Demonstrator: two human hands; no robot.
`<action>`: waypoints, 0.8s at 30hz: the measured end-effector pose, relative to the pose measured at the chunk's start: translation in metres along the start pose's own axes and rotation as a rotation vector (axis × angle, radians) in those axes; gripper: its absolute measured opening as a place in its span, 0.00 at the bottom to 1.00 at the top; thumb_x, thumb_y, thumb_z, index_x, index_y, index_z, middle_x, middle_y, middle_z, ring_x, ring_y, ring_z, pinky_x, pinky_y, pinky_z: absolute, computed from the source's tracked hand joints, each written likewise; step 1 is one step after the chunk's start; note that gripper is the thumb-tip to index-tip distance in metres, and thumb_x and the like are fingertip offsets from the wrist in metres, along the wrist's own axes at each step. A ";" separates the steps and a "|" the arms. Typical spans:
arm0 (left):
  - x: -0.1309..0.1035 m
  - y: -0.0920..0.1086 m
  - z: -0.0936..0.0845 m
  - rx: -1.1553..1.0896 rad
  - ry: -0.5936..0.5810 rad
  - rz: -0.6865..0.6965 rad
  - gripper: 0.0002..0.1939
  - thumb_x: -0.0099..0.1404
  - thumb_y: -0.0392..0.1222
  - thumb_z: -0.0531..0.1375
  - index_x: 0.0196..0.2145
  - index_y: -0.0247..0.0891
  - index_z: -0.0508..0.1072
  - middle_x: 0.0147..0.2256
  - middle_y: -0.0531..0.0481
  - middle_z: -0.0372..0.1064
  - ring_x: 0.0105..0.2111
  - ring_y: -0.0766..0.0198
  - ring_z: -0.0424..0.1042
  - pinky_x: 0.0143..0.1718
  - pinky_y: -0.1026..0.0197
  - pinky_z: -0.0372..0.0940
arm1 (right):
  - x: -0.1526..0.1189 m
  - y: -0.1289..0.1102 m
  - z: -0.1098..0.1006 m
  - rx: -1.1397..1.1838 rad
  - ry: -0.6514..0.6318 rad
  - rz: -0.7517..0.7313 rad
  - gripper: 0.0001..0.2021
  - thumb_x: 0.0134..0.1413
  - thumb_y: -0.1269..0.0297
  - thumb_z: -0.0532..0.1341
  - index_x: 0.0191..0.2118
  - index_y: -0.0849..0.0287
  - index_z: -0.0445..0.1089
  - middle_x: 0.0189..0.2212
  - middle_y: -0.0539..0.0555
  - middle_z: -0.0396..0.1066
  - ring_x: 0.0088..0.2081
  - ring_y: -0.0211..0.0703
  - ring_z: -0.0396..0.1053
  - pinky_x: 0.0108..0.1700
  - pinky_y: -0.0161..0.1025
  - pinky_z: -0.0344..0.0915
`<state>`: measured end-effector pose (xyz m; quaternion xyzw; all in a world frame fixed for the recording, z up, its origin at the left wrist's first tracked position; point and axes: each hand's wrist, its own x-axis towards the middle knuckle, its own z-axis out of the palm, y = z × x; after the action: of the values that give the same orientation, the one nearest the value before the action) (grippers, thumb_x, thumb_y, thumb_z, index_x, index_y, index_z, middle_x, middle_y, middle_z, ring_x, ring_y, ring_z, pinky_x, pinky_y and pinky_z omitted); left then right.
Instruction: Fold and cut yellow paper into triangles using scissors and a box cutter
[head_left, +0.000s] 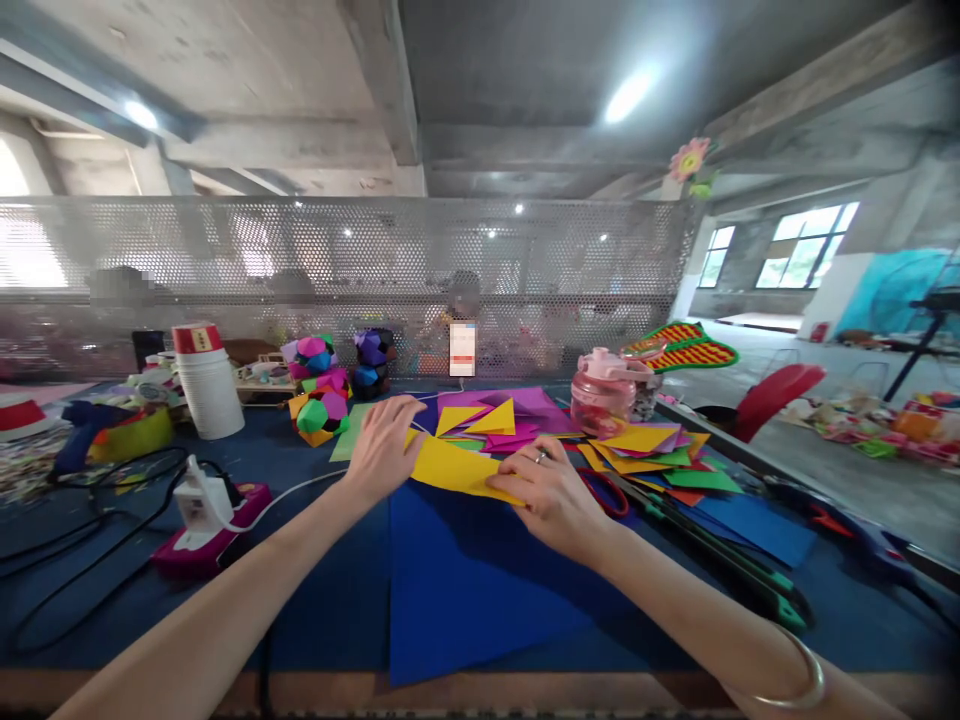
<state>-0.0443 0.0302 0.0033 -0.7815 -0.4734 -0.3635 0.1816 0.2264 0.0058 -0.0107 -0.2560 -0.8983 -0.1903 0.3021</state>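
Note:
A folded strip of yellow paper (454,468) stretches between my two hands above a large dark blue sheet (480,590). My left hand (384,445) is at the strip's left end, thumb against the paper and fingers extended beyond it. At the right end, my right hand (551,495) grips the strip between thumb and bent fingers; a ring is on one finger. Just behind the strip lie yellow folded pieces (491,417) on purple sheets (536,405). Red-handled scissors (606,493) rest beside my right hand, partly hidden.
Colored paper pieces (660,450), a green-and-black cutter (720,555) and a pink jug (602,400) stand right. To the left are a power strip (187,545) with a charger, stacked paper cups (211,395) and faceted paper balls (321,415). A perforated screen (360,250) closes the back.

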 end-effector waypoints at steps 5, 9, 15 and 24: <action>-0.021 0.046 0.008 -0.173 -0.198 0.246 0.27 0.65 0.58 0.62 0.54 0.39 0.68 0.53 0.45 0.71 0.55 0.56 0.70 0.57 0.58 0.65 | -0.002 -0.006 0.007 0.076 -0.134 -0.037 0.12 0.52 0.75 0.62 0.41 0.56 0.76 0.37 0.52 0.76 0.38 0.43 0.70 0.50 0.44 0.56; -0.033 0.069 0.000 -0.267 -0.393 0.284 0.42 0.55 0.68 0.65 0.58 0.36 0.65 0.56 0.40 0.71 0.54 0.50 0.72 0.54 0.53 0.68 | -0.004 -0.007 0.012 0.126 -0.214 -0.054 0.07 0.52 0.71 0.65 0.38 0.58 0.76 0.38 0.53 0.76 0.40 0.44 0.72 0.48 0.41 0.62; -0.037 0.063 -0.001 -0.168 -0.500 0.233 0.15 0.70 0.46 0.59 0.52 0.38 0.72 0.48 0.45 0.77 0.46 0.54 0.78 0.47 0.55 0.73 | -0.005 -0.011 0.007 0.172 -0.261 -0.045 0.08 0.57 0.69 0.64 0.43 0.59 0.75 0.40 0.54 0.78 0.42 0.43 0.75 0.48 0.40 0.66; -0.074 0.074 -0.018 -0.059 -0.368 0.492 0.20 0.68 0.30 0.49 0.55 0.25 0.71 0.52 0.36 0.74 0.49 0.51 0.77 0.48 0.51 0.74 | -0.033 -0.041 -0.012 0.164 -0.261 0.060 0.20 0.56 0.78 0.56 0.53 0.64 0.72 0.52 0.60 0.75 0.49 0.50 0.75 0.52 0.46 0.71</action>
<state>-0.0081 -0.0620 -0.0345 -0.9303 -0.2841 -0.1748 0.1526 0.2306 -0.0442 -0.0306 -0.2797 -0.9345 -0.0723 0.2080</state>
